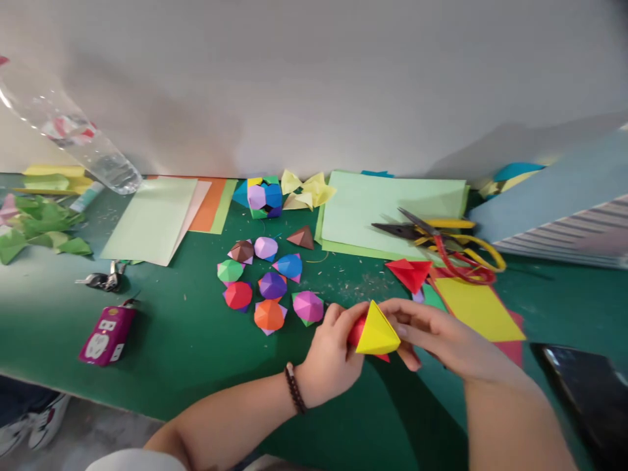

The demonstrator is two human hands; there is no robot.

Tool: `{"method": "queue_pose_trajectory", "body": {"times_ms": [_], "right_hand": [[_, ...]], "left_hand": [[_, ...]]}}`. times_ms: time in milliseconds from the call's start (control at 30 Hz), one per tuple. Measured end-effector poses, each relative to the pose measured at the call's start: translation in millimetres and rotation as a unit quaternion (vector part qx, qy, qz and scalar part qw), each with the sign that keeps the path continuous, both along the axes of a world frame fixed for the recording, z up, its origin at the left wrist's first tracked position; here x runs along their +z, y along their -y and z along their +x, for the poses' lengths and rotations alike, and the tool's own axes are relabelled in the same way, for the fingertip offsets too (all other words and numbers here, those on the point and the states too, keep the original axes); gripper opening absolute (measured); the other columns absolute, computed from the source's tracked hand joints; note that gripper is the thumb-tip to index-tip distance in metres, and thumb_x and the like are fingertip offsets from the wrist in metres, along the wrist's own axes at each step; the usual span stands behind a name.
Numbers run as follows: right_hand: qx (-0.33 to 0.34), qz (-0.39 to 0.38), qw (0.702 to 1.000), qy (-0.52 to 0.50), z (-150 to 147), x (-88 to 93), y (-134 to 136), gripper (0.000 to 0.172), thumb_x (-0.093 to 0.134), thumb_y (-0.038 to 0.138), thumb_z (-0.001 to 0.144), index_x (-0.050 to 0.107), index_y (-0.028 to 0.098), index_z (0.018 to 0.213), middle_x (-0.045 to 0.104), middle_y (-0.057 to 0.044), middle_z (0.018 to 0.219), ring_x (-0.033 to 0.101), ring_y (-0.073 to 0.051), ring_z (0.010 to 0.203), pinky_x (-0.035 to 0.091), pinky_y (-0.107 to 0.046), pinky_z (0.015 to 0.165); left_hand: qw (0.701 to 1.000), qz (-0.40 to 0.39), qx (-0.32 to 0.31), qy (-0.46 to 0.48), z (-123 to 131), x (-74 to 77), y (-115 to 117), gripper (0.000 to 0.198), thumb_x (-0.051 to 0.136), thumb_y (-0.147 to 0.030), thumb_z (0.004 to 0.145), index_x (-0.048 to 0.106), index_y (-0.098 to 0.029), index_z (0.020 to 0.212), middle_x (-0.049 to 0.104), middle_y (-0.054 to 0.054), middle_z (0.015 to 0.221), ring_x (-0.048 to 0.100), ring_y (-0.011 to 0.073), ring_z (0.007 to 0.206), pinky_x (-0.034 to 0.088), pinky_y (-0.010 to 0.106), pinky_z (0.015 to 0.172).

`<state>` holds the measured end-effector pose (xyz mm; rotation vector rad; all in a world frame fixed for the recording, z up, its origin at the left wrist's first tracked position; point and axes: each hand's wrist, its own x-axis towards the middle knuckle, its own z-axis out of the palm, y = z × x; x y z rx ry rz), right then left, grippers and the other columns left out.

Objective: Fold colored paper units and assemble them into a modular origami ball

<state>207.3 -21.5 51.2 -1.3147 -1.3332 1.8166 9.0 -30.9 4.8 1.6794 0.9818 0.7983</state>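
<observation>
A folded paper piece (pixel 379 332) with yellow and red faces is held above the near part of the green table. My left hand (pixel 336 353) is closed around its red side. From the right, the fingers of my right hand (pixel 426 333) are closed on its yellow edge; the fingertips are partly hidden. Left of my hands sit several folded paper domes, among them a magenta one (pixel 308 306), an orange one (pixel 269 315) and a red one (pixel 238 296). Beyond my right hand lie a red folded paper piece (pixel 409 273) and a yellow paper sheet (pixel 471 311).
Scissors (pixel 478 258) and pliers (pixel 400 230) lie on pale green sheets (pixel 392 209). A multicoloured paper ball (pixel 265 197) stands by the wall. Leftward are a plastic bottle (pixel 98 150), paper scraps (pixel 44 226), keys (pixel 105 279) and a purple box (pixel 106 335). A phone (pixel 583 386) lies right.
</observation>
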Motion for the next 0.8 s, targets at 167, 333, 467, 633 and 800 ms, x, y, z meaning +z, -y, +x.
{"method": "queue_pose_trajectory", "body": {"times_ms": [167,333,467,633,800], "right_hand": [[-0.003,0.019,0.998,0.051,6,-12.9,-3,0.044,0.061,0.053,0.089,0.061,0.022,0.121,0.064,-0.002,0.075,0.059,-0.013,0.048,0.049,-0.026,0.046],[-0.029,0.007,0.996,0.087,15,-20.8,0,0.046,0.063,0.055,0.087,0.063,0.025,0.122,0.068,-0.007,0.091,0.063,-0.016,0.062,0.05,-0.025,0.05],[-0.031,0.009,0.994,0.108,23,-25.5,1,0.047,0.065,0.055,0.086,0.066,0.025,0.122,0.069,-0.007,0.09,0.061,-0.016,0.061,0.051,-0.027,0.051],[-0.024,0.026,0.995,0.093,27,-25.5,0,0.048,0.064,0.058,0.085,0.069,0.024,0.119,0.068,-0.007,0.085,0.06,-0.015,0.058,0.051,-0.025,0.049],[0.014,0.031,0.995,0.092,27,-16.1,-2,0.062,0.077,0.055,0.073,0.065,0.026,0.126,0.071,-0.011,0.108,0.07,-0.026,0.092,0.059,-0.035,0.075]], "left_hand": [[0.949,-0.212,-0.026,0.233,6,-2.1,-3,0.07,0.072,-0.012,0.068,0.054,-0.019,0.134,0.061,0.011,0.116,0.061,0.026,0.105,0.051,0.039,0.092],[0.81,-0.404,-0.005,0.424,9,-6.1,-5,0.066,0.075,-0.008,0.061,0.063,-0.023,0.124,0.067,0.006,0.106,0.063,0.0226,0.102,0.051,0.033,0.086],[0.765,-0.441,0.018,0.469,10,-2.5,-5,0.056,0.083,-0.014,0.063,0.068,-0.021,0.117,0.069,0.003,0.09,0.066,0.015,0.081,0.052,0.028,0.075],[0.74,-0.475,0.039,0.474,11,1.8,-4,0.055,0.09,-0.02,0.06,0.07,-0.018,0.111,0.071,0.004,0.087,0.069,0.0165,0.079,0.056,0.031,0.075],[0.736,-0.489,0.058,0.464,9,4.2,-8,0.047,0.086,-0.017,0.063,0.071,-0.015,0.107,0.073,0.005,0.085,0.069,0.017,0.078,0.056,0.031,0.074]]}}
